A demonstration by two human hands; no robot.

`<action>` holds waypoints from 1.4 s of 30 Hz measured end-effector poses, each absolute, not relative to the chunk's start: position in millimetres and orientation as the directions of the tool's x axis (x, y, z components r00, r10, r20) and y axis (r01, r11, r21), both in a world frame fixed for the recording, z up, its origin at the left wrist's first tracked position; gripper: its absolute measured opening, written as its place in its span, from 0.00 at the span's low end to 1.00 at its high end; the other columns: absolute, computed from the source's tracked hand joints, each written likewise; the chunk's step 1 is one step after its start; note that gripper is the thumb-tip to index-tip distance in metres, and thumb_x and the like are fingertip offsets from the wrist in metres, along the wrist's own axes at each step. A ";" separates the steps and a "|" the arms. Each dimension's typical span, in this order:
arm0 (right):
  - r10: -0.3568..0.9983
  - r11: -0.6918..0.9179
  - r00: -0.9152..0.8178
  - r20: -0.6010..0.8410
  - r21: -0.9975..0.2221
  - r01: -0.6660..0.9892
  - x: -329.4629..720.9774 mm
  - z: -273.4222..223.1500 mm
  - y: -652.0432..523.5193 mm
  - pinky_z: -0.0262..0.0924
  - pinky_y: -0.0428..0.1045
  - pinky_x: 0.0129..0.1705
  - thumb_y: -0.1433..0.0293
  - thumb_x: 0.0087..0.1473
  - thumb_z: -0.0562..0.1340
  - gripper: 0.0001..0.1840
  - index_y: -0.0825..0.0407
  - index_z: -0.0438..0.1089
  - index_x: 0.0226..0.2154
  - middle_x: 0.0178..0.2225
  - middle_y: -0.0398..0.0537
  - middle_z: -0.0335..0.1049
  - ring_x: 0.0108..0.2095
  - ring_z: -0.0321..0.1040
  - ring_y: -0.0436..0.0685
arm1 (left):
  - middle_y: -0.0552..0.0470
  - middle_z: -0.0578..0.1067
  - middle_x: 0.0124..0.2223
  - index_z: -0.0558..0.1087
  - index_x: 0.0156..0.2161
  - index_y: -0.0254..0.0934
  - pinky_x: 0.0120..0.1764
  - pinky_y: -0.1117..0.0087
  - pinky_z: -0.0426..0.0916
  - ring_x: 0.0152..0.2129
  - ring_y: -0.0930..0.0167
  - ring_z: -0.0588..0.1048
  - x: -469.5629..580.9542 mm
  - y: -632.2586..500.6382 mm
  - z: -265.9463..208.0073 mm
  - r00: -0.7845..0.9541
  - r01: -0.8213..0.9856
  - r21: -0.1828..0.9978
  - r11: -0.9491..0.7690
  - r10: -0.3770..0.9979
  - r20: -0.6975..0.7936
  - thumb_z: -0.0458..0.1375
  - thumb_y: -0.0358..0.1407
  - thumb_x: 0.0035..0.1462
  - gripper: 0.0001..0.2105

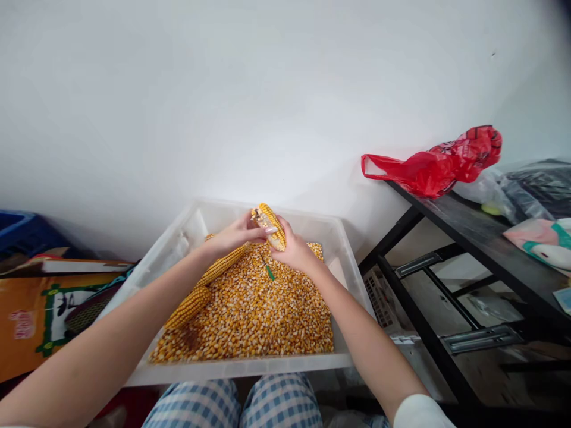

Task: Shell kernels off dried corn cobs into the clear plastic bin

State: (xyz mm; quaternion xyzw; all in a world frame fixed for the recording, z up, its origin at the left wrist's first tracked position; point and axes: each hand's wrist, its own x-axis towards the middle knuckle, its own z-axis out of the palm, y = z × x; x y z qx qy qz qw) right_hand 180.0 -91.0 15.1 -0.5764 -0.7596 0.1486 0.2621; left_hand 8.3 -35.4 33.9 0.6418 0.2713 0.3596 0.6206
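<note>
Kernels and 2 cobs lie below left hand and right hand, their grip holding another cob, red bag rightward.

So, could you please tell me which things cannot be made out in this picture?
All in the head view:
Tub: the floor beneath the kernels is hidden by them.
Cob: its far side is turned away; the left hand and right hand cover parts.
Green strip: too small to identify.
Red bag: its crumpled plastic hides any contents.
Blue crate: cut off by the left edge.
</note>
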 end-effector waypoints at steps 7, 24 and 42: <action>0.950 0.283 -0.172 0.259 -0.495 0.821 173.8 14.2 -93.6 0.58 0.46 0.31 0.67 0.48 0.59 0.43 0.47 0.38 0.61 0.37 0.49 0.70 0.31 0.67 0.55 | 0.48 0.72 0.39 0.62 0.45 0.37 0.35 0.69 0.69 0.35 0.68 0.73 20.8 -46.5 33.8 0.482 -0.122 0.983 -0.140 0.857 0.182 0.62 0.40 0.46 0.21; 0.940 0.309 -0.139 0.312 -0.602 0.736 169.1 10.1 -93.9 0.63 0.49 0.36 0.70 0.47 0.59 0.42 0.47 0.40 0.61 0.39 0.49 0.70 0.34 0.69 0.56 | 0.49 0.70 0.39 0.59 0.45 0.35 0.42 0.64 0.68 0.38 0.67 0.71 24.4 -45.0 32.0 0.512 -0.129 0.974 -0.187 0.829 0.227 0.64 0.38 0.44 0.25; 0.951 0.287 -0.099 0.291 -0.724 0.627 166.7 7.8 -93.1 0.64 0.50 0.35 0.68 0.46 0.61 0.43 0.47 0.38 0.60 0.39 0.49 0.69 0.33 0.69 0.55 | 0.46 0.71 0.44 0.59 0.51 0.38 0.39 0.65 0.68 0.39 0.65 0.73 15.0 -44.0 37.5 0.543 -0.060 0.991 -0.118 0.829 0.132 0.58 0.45 0.51 0.25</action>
